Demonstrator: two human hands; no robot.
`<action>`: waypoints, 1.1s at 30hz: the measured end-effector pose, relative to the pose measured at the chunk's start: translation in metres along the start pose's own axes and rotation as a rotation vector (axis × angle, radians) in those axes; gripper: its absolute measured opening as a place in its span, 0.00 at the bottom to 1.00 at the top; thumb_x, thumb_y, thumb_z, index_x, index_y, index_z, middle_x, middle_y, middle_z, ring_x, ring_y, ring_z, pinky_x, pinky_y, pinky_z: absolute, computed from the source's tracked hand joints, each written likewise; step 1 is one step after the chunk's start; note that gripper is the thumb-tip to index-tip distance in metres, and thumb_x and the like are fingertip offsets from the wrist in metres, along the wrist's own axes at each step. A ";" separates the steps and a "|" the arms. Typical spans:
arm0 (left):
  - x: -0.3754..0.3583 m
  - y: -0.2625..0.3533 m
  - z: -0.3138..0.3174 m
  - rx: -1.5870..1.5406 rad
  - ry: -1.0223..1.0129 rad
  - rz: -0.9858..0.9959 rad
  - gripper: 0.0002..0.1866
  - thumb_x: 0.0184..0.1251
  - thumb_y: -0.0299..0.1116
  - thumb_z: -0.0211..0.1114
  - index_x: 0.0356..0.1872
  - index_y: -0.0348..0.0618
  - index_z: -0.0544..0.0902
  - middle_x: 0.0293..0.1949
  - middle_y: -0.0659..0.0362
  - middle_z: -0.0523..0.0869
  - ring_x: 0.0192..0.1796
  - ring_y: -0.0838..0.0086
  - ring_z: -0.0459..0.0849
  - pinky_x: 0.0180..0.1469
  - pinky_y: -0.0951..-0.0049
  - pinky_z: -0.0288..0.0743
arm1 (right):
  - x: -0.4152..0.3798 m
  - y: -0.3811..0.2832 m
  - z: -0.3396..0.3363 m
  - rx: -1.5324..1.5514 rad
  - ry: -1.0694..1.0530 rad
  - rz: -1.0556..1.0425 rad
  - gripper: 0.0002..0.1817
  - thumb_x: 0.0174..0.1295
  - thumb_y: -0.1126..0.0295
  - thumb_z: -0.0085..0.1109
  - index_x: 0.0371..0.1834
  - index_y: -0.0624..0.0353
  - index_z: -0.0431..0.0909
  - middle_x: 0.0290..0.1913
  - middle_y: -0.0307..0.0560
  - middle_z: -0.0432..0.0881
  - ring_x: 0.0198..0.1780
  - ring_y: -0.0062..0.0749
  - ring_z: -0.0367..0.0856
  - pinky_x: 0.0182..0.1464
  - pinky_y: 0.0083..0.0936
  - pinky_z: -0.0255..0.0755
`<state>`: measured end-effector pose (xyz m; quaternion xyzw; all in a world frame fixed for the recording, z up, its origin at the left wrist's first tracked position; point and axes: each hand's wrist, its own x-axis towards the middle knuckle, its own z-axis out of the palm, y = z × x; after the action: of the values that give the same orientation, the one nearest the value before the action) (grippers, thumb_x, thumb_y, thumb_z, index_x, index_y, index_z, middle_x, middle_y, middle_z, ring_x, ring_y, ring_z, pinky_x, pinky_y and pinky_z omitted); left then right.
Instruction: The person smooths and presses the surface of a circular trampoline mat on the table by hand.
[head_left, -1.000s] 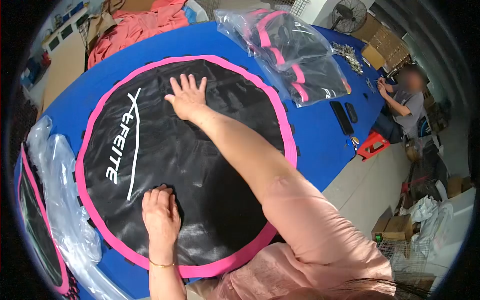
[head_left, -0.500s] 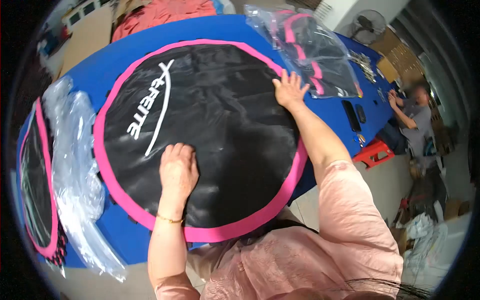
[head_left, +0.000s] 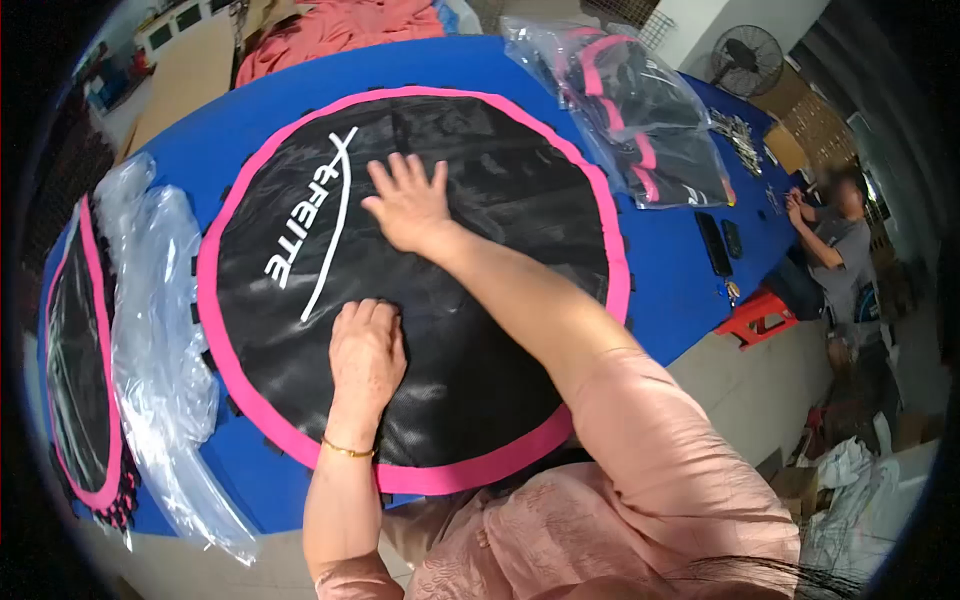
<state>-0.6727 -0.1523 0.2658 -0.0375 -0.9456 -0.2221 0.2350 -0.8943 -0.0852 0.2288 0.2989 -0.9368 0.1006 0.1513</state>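
**Probable Step: Smoothing**

The trampoline mat (head_left: 450, 330) is lying flat on the blue surface (head_left: 660, 250). The right hand (head_left: 412, 205) is resting on it, fingers spread; the left hand (head_left: 367, 350) is resting curled, any pinch indeterminable. The next move is likely requiring even outward pressure.

Workshop. Big blue-covered table (head_left: 670, 270) with a pink-edged mat (head_left: 470, 350) spread flat, bagged mats (head_left: 660, 125) far right, clear plastic sheeting (head_left: 160, 320) left, heaped metal parts (head_left: 738, 142) far right. Co-worker (head_left: 845, 250) seated at right, red stool (head_left: 757, 318), large fan (head_left: 747, 60) far right, cardboard box (head_left: 797, 490) near right.
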 end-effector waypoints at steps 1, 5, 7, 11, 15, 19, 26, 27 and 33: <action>0.001 0.002 -0.002 -0.001 0.007 0.004 0.06 0.59 0.21 0.67 0.37 0.38 0.84 0.38 0.52 0.84 0.44 0.54 0.81 0.51 0.58 0.77 | 0.003 -0.004 0.002 0.029 -0.009 -0.004 0.36 0.78 0.44 0.45 0.84 0.46 0.56 0.84 0.55 0.55 0.84 0.55 0.50 0.79 0.73 0.38; 0.001 0.001 -0.001 -0.012 0.026 0.012 0.06 0.61 0.21 0.68 0.38 0.36 0.85 0.39 0.52 0.86 0.45 0.54 0.82 0.52 0.58 0.77 | 0.007 0.003 -0.006 0.067 -0.078 0.021 0.36 0.79 0.44 0.43 0.85 0.45 0.53 0.84 0.55 0.54 0.85 0.56 0.48 0.79 0.72 0.35; 0.001 0.001 -0.001 0.007 0.014 0.004 0.05 0.62 0.22 0.67 0.38 0.36 0.85 0.39 0.52 0.86 0.45 0.54 0.82 0.51 0.58 0.77 | 0.008 0.018 -0.009 0.062 -0.068 0.052 0.36 0.79 0.44 0.42 0.85 0.45 0.54 0.85 0.54 0.53 0.85 0.56 0.48 0.79 0.72 0.35; 0.000 -0.001 0.000 0.002 0.017 0.020 0.04 0.63 0.22 0.67 0.38 0.36 0.86 0.39 0.52 0.86 0.45 0.54 0.82 0.51 0.58 0.77 | 0.001 0.074 -0.015 -0.058 -0.035 0.182 0.36 0.78 0.42 0.41 0.84 0.45 0.56 0.84 0.54 0.55 0.84 0.53 0.50 0.78 0.74 0.39; -0.001 0.000 -0.002 0.008 0.026 0.030 0.04 0.63 0.22 0.67 0.38 0.36 0.85 0.39 0.52 0.86 0.44 0.55 0.81 0.49 0.59 0.77 | -0.030 0.151 -0.025 -0.297 0.096 0.262 0.34 0.76 0.45 0.45 0.81 0.47 0.60 0.78 0.53 0.64 0.76 0.53 0.63 0.71 0.77 0.52; -0.001 -0.003 0.002 -0.016 0.042 0.029 0.03 0.63 0.21 0.66 0.36 0.37 0.85 0.37 0.52 0.85 0.43 0.54 0.81 0.48 0.58 0.77 | -0.070 0.202 -0.067 -0.212 -0.090 0.529 0.37 0.79 0.42 0.39 0.86 0.43 0.52 0.86 0.55 0.50 0.86 0.54 0.48 0.80 0.71 0.38; -0.002 -0.003 0.003 -0.023 0.079 0.054 0.01 0.63 0.22 0.65 0.33 0.38 0.82 0.35 0.50 0.82 0.43 0.51 0.80 0.48 0.55 0.76 | -0.149 0.187 -0.075 -0.298 0.000 0.138 0.34 0.76 0.47 0.46 0.82 0.47 0.59 0.80 0.55 0.63 0.79 0.56 0.61 0.73 0.74 0.53; -0.003 -0.004 0.001 -0.060 0.049 0.058 0.03 0.65 0.21 0.63 0.38 0.36 0.82 0.38 0.46 0.83 0.44 0.46 0.79 0.47 0.51 0.75 | -0.163 0.177 -0.084 -0.415 -0.048 0.006 0.34 0.77 0.49 0.47 0.83 0.47 0.58 0.81 0.56 0.61 0.81 0.57 0.59 0.74 0.73 0.51; -0.005 -0.004 0.003 -0.074 0.054 0.050 0.03 0.64 0.21 0.64 0.37 0.35 0.82 0.38 0.47 0.81 0.44 0.48 0.79 0.50 0.53 0.75 | -0.176 0.161 -0.106 -0.152 -0.246 0.188 0.35 0.80 0.45 0.38 0.87 0.41 0.50 0.87 0.54 0.48 0.87 0.53 0.42 0.82 0.66 0.32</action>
<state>-0.6704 -0.1546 0.2590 -0.0638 -0.9288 -0.2519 0.2642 -0.8295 0.1668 0.2517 0.2079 -0.9770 0.0061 0.0477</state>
